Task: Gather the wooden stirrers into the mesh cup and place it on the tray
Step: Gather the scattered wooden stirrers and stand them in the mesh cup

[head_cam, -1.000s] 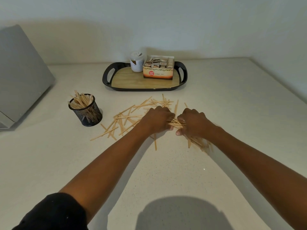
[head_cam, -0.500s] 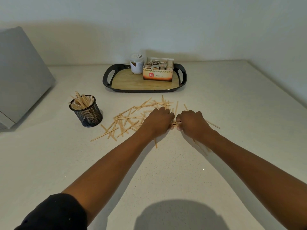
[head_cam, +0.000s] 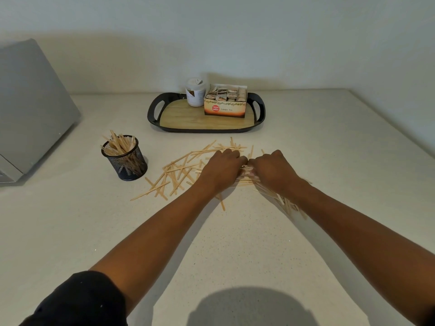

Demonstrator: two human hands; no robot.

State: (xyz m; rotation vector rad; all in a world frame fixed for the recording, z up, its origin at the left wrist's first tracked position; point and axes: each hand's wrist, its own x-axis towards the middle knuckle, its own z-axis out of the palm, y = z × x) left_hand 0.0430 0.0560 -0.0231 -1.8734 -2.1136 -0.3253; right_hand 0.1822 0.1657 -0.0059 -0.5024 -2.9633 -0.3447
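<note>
Both hands are down on the pale counter [head_cam: 235,243] at the middle of the view, knuckles nearly touching. The left hand [head_cam: 220,169] has its fingers curled over a bunch of wooden stirrers [head_cam: 179,171], and the right hand [head_cam: 273,171] is curled the same way round the other end of that bunch, so the two grasp the sticks between them; pale stick ends show in the narrow gap where the hands meet. More stirrers lie loose on the counter, spread from the hands toward 9 o'clock in a crisscross heap, with a few fanning out at 12 o'clock and another cluster running under the right wrist toward 4 o'clock. One stick lies alone just below the left wrist. The black mesh cup [head_cam: 128,164] stands upright on the counter at 9 o'clock from the hands, apart from the heap, and already holds a good many stirrers that lean out over its rim. The black-rimmed tray [head_cam: 154,114] with a wood-look floor sits at 12 o'clock, near the back wall, well apart from the cup. On its far side stand a white jar [head_cam: 195,95] and, touching it on the right, an open box of tea bags [head_cam: 224,105]. A grey slanted object [head_cam: 33,107] fills the 10 o'clock edge. A dark sleeve [head_cam: 80,302] covers the left upper arm.
</note>
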